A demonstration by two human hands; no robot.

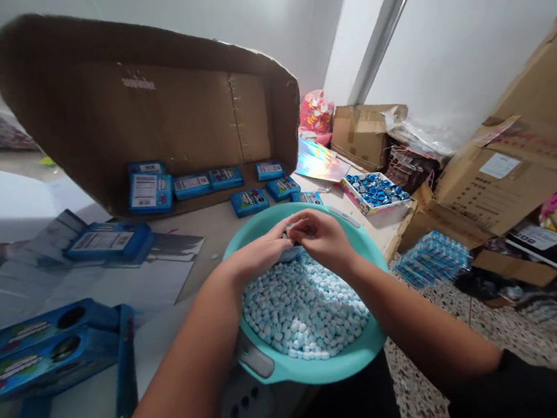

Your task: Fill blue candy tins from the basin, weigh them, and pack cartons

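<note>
A turquoise basin (267,370) is filled with pale blue and white tablet-shaped candies (310,306). Over its far side my two hands meet, fingers curled in together. My left hand (270,249) closes round something small and pale blue (292,254), mostly covered by the fingers, so its kind cannot be made out. Against it, my right hand (322,234) has its fingertips bent inward in a pinch, and what they grip is hidden. Just beyond the basin lie blue printed packets (249,202), with more of them inside a tipped cardboard box (187,112).
Left of the basin are a blue packet (104,241), blue display cartons (38,350) and paper sheets. A shallow tray (377,191) of blue and silver round pieces stands at the right. Large cartons (495,171) and wrapped blue packs (432,258) lie farther right.
</note>
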